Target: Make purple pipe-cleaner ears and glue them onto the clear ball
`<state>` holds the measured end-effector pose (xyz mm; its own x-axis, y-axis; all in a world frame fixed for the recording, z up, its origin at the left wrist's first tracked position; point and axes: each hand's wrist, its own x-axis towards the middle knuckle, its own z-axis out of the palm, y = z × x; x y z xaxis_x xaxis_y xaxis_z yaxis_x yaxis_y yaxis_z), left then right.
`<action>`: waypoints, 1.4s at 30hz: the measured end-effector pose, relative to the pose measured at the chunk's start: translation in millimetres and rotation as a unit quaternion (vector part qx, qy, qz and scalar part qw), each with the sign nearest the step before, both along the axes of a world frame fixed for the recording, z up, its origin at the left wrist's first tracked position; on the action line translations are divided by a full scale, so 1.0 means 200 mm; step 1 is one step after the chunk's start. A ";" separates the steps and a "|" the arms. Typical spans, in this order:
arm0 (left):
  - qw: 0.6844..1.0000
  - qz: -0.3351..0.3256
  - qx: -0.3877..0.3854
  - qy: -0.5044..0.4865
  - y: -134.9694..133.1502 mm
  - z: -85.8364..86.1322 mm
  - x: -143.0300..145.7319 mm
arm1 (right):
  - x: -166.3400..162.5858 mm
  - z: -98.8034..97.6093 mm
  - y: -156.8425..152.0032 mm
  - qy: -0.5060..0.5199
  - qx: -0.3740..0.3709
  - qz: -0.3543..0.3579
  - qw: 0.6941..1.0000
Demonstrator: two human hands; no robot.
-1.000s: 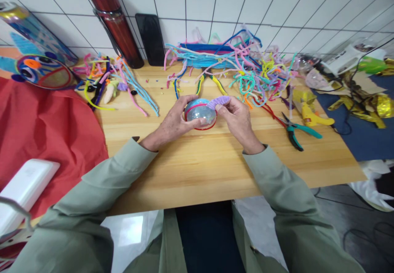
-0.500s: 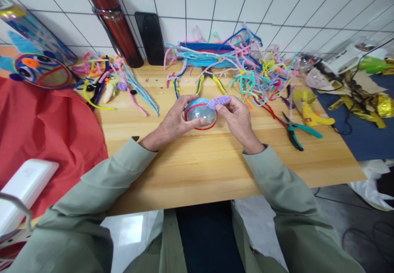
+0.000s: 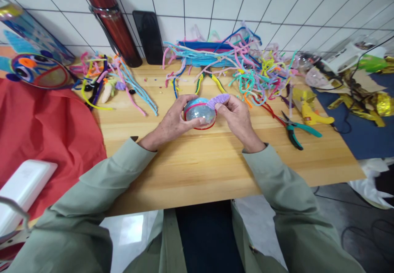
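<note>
A clear plastic ball (image 3: 199, 113) ringed with red and light-blue pipe cleaner sits between both hands, just above the wooden table (image 3: 197, 170). My left hand (image 3: 172, 121) wraps its fingers round the ball's left side, thumb across the front. My right hand (image 3: 237, 117) pinches a small purple ruffled piece (image 3: 218, 99) against the ball's upper right edge. Both sleeves are pale green.
A tangle of coloured pipe cleaners (image 3: 246, 72) lies behind the hands, more (image 3: 107, 80) at the left. Teal-handled pliers (image 3: 295, 131) and a yellow glue gun (image 3: 312, 115) rest to the right. A dark red flask (image 3: 112, 22) and a black phone (image 3: 150, 35) lean on the tiled wall. Red cloth (image 3: 46, 125) covers the left.
</note>
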<state>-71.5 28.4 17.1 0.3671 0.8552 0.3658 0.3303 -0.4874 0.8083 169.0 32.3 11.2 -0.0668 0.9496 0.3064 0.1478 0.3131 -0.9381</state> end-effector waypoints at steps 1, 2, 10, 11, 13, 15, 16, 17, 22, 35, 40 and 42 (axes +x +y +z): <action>1.000 0.000 0.000 -0.001 0.00 0.00 0.00 | 0.00 0.00 0.00 0.002 0.000 -0.002 1.000; 1.000 0.000 0.001 -0.003 0.00 0.00 0.00 | 0.00 0.00 0.00 0.004 0.000 -0.005 1.000; 1.000 0.001 -0.006 -0.005 0.00 0.00 0.00 | 0.00 0.00 0.00 -0.007 0.018 -0.009 1.000; 1.000 0.000 -0.007 -0.005 0.00 0.00 0.00 | 0.00 0.00 0.00 -0.013 0.021 -0.013 1.000; 1.000 -0.001 -0.008 -0.004 0.00 0.00 0.00 | 0.00 0.01 -0.01 -0.020 0.025 -0.018 0.999; 1.000 -0.003 -0.009 -0.002 0.00 0.01 0.00 | -0.01 0.01 -0.01 -0.022 0.027 -0.018 0.999; 1.000 -0.003 -0.009 -0.001 0.00 0.01 0.00 | -0.01 0.01 -0.02 -0.021 0.027 -0.018 0.999; 1.000 -0.003 -0.009 -0.001 0.00 0.01 0.00 | -0.01 0.01 -0.02 -0.019 0.027 -0.018 0.999; 1.000 0.005 -0.012 0.005 -0.01 0.01 0.00 | -0.01 0.01 -0.02 -0.010 0.026 -0.017 0.999; 1.000 0.000 -0.011 0.005 0.00 0.01 0.00 | -0.01 0.01 -0.02 -0.015 0.021 -0.016 1.000; 1.000 0.002 -0.012 0.004 0.00 -0.01 0.00 | -0.01 0.00 -0.02 -0.011 0.017 -0.019 1.000; 1.000 0.003 -0.011 0.005 0.00 -0.01 0.00 | -0.01 0.00 -0.01 -0.012 0.016 -0.020 1.000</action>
<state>-72.1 28.9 16.1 0.3659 0.8654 0.3424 0.3408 -0.4670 0.8160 167.5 29.6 10.5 -0.0373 0.9410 0.3362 0.1837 0.3372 -0.9233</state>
